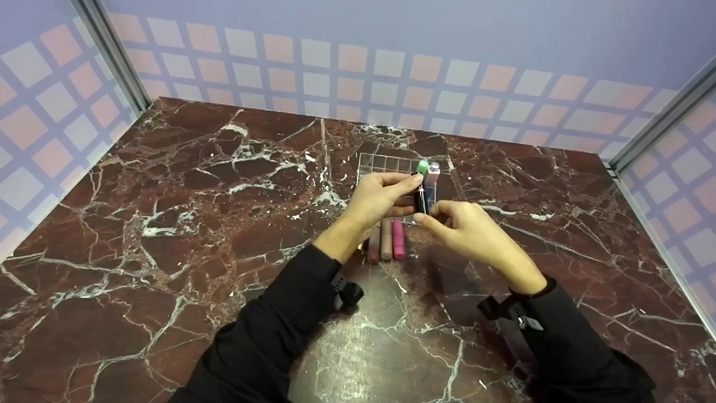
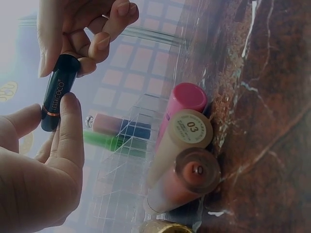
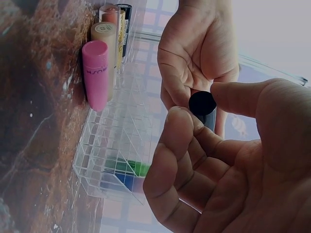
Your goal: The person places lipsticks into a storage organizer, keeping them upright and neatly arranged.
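A black lipstick tube (image 1: 422, 202) with a thin gold ring is held between both hands above a clear divided organizer (image 1: 380, 162). My left hand (image 1: 373, 198) pinches its upper end between thumb and fingers. At the lower end, the thumb and fingertips of my right hand (image 1: 475, 232) grip the tube. Lettering on its side shows in the left wrist view, and its round black end (image 3: 202, 103) faces the camera in the right wrist view. Behind the hands, a green tube (image 1: 422, 166) and a pink-and-blue tube (image 1: 433, 174) stand in the organizer.
In front of the organizer a pink tube (image 1: 398, 240), a beige tube (image 1: 386, 240) and a coral tube (image 1: 374, 246) lie side by side. A gold tube (image 3: 121, 34) and a black tube (image 3: 127, 29) lie beyond them. Tiled-pattern panels (image 1: 352, 67) border the marbled table (image 1: 168, 252).
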`<state>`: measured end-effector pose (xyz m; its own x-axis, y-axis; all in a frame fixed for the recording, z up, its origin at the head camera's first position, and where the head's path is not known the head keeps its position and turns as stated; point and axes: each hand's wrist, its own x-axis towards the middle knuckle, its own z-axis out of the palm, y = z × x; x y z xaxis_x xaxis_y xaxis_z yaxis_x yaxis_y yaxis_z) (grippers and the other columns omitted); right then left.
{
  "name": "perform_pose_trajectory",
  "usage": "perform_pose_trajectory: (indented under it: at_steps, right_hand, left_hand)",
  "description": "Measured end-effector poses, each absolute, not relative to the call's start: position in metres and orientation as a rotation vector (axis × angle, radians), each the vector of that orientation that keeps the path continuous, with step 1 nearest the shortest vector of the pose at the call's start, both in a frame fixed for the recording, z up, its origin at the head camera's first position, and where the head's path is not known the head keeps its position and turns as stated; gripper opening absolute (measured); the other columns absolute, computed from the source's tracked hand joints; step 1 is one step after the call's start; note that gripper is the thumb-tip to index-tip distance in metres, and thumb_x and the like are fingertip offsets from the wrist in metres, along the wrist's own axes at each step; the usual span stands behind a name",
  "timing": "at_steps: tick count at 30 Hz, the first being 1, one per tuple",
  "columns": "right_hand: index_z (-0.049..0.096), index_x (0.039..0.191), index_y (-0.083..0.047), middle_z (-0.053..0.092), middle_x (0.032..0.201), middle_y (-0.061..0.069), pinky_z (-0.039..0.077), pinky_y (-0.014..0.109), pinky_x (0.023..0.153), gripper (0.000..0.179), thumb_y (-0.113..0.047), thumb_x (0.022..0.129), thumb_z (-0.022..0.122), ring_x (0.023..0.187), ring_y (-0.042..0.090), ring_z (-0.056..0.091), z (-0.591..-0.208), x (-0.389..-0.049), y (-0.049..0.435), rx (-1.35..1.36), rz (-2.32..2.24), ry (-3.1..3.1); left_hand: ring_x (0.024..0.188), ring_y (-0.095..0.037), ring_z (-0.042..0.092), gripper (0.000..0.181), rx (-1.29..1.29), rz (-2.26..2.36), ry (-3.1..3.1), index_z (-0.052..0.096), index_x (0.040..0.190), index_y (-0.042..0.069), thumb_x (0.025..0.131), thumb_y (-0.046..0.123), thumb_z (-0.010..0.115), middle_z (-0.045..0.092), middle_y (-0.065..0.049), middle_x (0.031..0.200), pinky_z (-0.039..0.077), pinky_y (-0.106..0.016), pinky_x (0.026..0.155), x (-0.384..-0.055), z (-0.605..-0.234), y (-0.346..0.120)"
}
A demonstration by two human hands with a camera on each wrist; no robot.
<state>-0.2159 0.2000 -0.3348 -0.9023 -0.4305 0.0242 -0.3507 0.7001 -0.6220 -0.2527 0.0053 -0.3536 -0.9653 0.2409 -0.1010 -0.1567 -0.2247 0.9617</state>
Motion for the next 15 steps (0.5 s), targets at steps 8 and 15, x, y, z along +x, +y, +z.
perform_pose_trajectory:
  at_steps: [8, 15]
  right_hand:
    - [0.072, 0.102, -0.003, 0.065, 0.07, 0.003, 0.046, 0.023, 0.046, 0.036, -0.037, 0.105, 0.063, 0.054, 0.012, 0.055, -0.3348, -0.2173, 0.1986, -0.648, -0.976, 2.796]
    - [0.073, 0.102, -0.003, 0.066, 0.073, 0.005, 0.045, 0.023, 0.047, 0.036, -0.038, 0.104, 0.064, 0.056, 0.012, 0.054, -0.3351, -0.2224, 0.2001, -0.652, -0.983, 2.805]
  left_hand:
    - [0.092, -0.026, 0.075, 0.031, 0.105, 2.282, 1.767, 0.072, 0.12, 0.001, 0.096, 0.021, 0.076, 0.074, -0.015, 0.108, 0.063, -0.033, 0.083, -0.2542, -0.3533, 0.0045]
    - [0.098, -0.026, 0.073, 0.03, 0.131, 2.314, 1.744, 0.072, 0.121, -0.001, 0.098, 0.018, 0.074, 0.073, -0.014, 0.112, 0.063, -0.033, 0.086, -0.2579, -0.3563, 0.0039]
